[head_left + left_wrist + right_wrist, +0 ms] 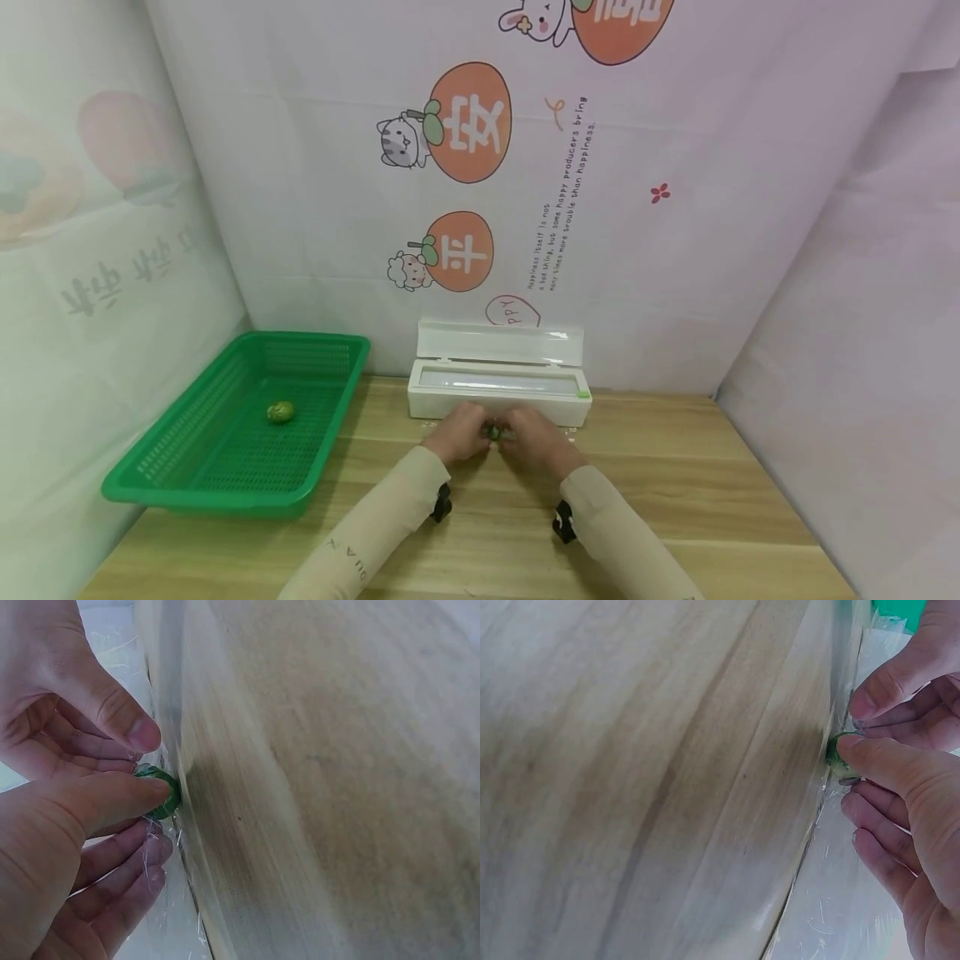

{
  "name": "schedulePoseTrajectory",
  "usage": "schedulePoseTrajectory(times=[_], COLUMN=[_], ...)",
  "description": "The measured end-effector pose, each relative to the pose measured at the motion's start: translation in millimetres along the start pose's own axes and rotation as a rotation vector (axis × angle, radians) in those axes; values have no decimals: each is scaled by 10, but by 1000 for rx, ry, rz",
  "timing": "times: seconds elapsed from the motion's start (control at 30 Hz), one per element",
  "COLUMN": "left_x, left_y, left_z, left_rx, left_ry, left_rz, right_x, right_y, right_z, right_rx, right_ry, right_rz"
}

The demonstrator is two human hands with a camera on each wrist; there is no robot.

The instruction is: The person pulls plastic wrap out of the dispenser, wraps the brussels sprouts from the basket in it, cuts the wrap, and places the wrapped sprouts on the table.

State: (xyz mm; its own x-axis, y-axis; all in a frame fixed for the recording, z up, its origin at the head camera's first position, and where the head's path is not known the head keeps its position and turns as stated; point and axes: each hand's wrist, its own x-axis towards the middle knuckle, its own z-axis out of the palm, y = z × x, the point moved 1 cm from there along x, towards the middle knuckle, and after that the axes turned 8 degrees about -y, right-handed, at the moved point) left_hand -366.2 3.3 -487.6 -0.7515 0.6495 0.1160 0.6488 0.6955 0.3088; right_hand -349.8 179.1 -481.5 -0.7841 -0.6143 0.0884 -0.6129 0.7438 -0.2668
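Observation:
A small round green fruit (493, 432) with clear cling film about it sits between the two hands, low in front of a white cling film dispenser (498, 406). My left hand (467, 432) pinches at it from the left; in the left wrist view its thumb overlaps the green fruit (166, 796), and strands of film (152, 851) lie over its fingertips. From the right, my right hand (534, 435) pinches at the same fruit, its thumb across the fruit (843, 759) in the right wrist view. The fingers partly hide the fruit.
A green plastic basket (309, 492) stands on the left, with one yellowish-green fruit (281, 412) inside. The dispenser's lid (498, 343) is raised against the printed cloth backdrop (630, 275). Clear film (821, 900) spreads along the dispenser's front. The wooden table (675, 492) runs between cloth side walls.

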Motion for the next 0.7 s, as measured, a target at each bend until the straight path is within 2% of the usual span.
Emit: schedulePoseTrajectory(times=[0.23, 0.4, 0.57, 0.7], left_x=[-11, -23, -38, -72], left_y=[34, 41, 25, 15], left_z=[-24, -46, -76, -137], left_rx=[14, 4, 20, 48], left_ry=[-2, -20, -36, -42], left_rz=[17, -5, -37, -41], right_x=[6, -21, -114, -201], right_y=[11, 6, 22, 52], right_z=[3, -42, -152, -325], right_rx=[-16, 26, 57, -1], right_ry=[2, -22, -31, -17], right_rz=[5, 23, 73, 72])
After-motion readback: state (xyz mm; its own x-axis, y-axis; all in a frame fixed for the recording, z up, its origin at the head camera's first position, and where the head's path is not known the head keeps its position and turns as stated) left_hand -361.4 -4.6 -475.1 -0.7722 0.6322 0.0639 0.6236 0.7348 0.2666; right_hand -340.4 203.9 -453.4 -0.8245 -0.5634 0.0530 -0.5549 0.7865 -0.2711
